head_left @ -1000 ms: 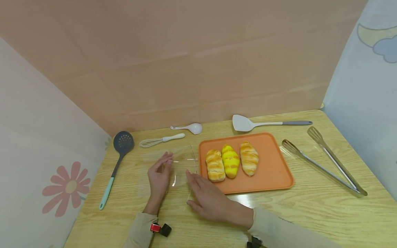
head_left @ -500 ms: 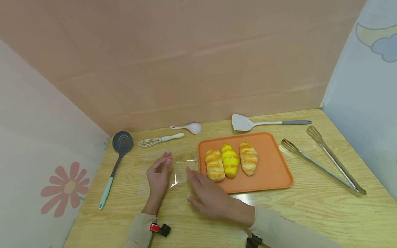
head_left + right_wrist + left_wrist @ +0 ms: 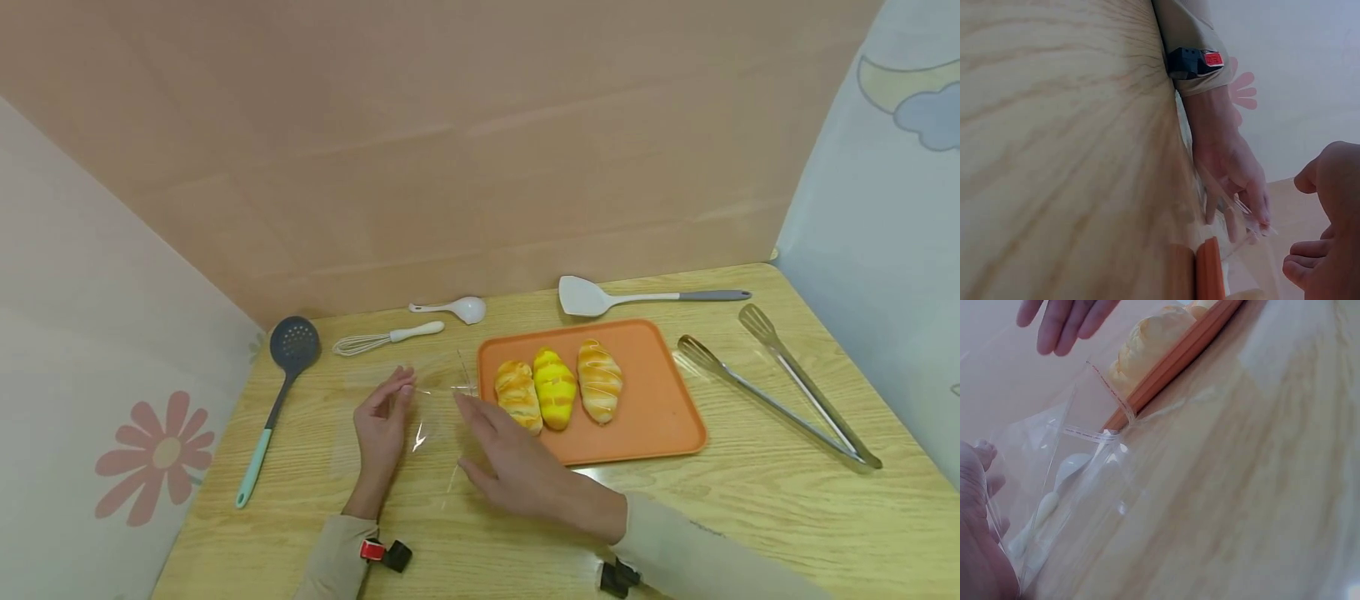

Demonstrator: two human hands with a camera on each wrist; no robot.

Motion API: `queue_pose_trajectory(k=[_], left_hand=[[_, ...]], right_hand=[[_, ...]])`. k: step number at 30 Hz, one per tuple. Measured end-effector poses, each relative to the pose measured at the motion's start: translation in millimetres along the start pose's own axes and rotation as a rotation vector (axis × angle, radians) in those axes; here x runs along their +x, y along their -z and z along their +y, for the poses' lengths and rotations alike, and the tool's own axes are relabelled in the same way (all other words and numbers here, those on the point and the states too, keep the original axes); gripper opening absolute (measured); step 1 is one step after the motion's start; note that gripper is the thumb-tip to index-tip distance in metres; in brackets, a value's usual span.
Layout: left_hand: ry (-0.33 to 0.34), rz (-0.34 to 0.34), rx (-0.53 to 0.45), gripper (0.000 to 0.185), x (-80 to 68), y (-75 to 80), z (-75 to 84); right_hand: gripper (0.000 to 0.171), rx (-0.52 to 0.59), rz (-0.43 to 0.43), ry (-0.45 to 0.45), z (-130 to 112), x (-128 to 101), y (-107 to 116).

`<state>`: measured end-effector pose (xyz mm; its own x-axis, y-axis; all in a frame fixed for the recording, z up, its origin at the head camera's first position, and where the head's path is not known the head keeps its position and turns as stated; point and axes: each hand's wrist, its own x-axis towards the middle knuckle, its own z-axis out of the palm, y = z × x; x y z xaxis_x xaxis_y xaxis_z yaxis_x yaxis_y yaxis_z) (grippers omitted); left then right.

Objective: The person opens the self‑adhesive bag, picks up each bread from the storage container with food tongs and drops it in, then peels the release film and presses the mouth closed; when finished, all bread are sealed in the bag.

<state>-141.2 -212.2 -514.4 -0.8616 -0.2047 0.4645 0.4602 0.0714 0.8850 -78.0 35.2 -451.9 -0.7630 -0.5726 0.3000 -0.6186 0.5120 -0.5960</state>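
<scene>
Pinching thin, limp, slippery clear bag near its open edge with left hand; right hand hovering flat, fingers straight, empty.

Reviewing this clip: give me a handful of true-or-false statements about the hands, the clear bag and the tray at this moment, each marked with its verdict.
1. Three bread rolls lie on the orange tray. True.
2. The left hand holds the clear plastic bag at its edge. True.
3. The right hand grips the metal tongs. False: the tongs lie untouched on the table, right of the tray; the right hand is beside the bag with fingers extended.
4. A roll is already inside the bag. False: the bag looks empty, and all the rolls are on the tray.
5. The whisk lies beyond the bag, near the back wall. True.
</scene>
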Motion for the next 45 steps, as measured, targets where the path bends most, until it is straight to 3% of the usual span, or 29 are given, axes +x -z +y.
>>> queue_pose_trajectory(k=[5,17,29,36,45], left_hand=[[-0.006,-0.002,-0.001,0.012,0.9,0.8,-1.0],[0.019,0.001,0.007,0.012,0.0,0.8,2.8],[0.035,-0.004,0.030,0.012,0.0,0.6,1.7],[0.028,-0.012,0.031,0.012,1.0,1.4,-2.1],[-0.003,-0.010,-0.012,0.012,3.1,3.2,-0.7]], right_hand=[[0.084,0.000,0.092,0.023,0.7,-1.3,14.0],[0.077,-0.005,0.211,-0.004,18.5,-26.2,47.8],[0.085,-0.113,0.321,-0.071,55.2,-68.2,86.2],[0.091,-0.176,0.409,-0.112,74.0,-96.7,119.8],[0.082,-0.235,0.533,-0.142,106.3,-128.6,162.1]])
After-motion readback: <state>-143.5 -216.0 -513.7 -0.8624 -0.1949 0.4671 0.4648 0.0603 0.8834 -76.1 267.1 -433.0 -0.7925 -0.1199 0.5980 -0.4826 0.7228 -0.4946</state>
